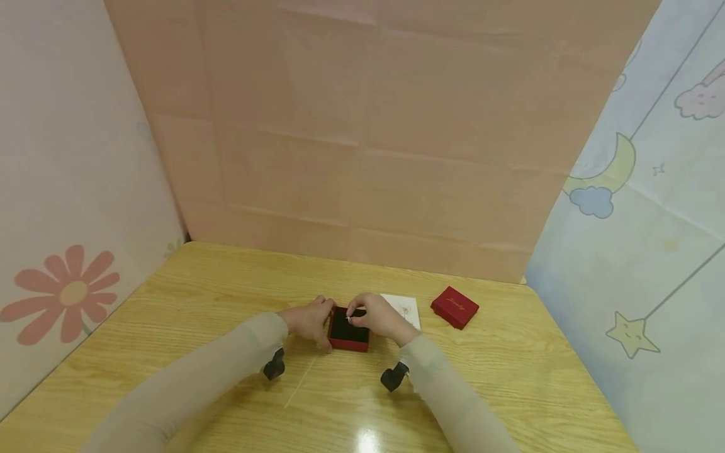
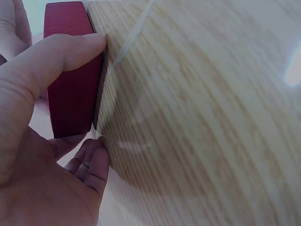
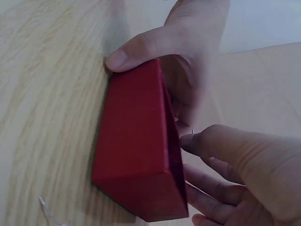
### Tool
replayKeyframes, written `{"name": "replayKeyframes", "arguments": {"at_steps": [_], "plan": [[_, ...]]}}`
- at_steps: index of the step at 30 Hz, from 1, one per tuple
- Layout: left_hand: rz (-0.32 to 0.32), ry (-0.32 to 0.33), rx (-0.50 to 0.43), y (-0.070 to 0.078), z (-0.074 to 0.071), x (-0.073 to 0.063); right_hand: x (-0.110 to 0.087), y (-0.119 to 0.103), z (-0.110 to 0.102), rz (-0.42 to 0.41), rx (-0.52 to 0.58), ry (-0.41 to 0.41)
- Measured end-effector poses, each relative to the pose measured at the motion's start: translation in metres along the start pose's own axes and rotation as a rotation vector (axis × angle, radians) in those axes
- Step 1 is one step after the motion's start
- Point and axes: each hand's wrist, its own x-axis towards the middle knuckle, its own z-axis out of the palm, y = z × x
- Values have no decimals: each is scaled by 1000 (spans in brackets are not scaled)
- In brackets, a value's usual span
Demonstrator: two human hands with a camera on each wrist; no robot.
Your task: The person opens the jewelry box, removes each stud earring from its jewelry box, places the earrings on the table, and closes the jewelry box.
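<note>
A small open red jewelry box [image 1: 349,345] with a black insert [image 1: 342,330] rests on the wooden table. My left hand [image 1: 308,321] grips the box by its left side. In the left wrist view the thumb [image 2: 70,52] lies along the red wall and the other fingers curl by its far corner. Over the insert, my right hand [image 1: 382,318] pinches a tiny silvery piece of jewelry [image 1: 348,319] between thumb and forefinger. Only a sliver of that piece shows above the right thumb [image 3: 190,142] in the right wrist view; I cannot tell its exact kind.
To the right lies the red box lid [image 1: 455,307] with gold script. A white card [image 1: 406,307] with a printed drawing sits behind the right hand. One thin pale strip [image 1: 299,382] lies on the table [image 1: 226,283] in front of the left hand. A hanging cloth [image 1: 340,189] closes off the back.
</note>
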Motion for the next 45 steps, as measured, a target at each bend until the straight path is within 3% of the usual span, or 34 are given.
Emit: {"name": "replayKeyframes", "arguments": {"at_steps": [8,14,22,29,35,45], "plan": [[0,-2,-12,0,2,1,-22,6,-22,16,100,89],[-6,-12,-17,0,2,0,-42,15,-42,-21,86,157],[-10,-4,-8,-1,2,0,-71,19,-56,-6,125,156],[-5,0,-13,0,2,0,-83,26,-51,-27,89,101],[-4,4,-13,0,2,-1,-88,31,-43,-36,120,9],[-16,-9,-13,0,2,0,-90,39,-29,-38,31,-147]]}}
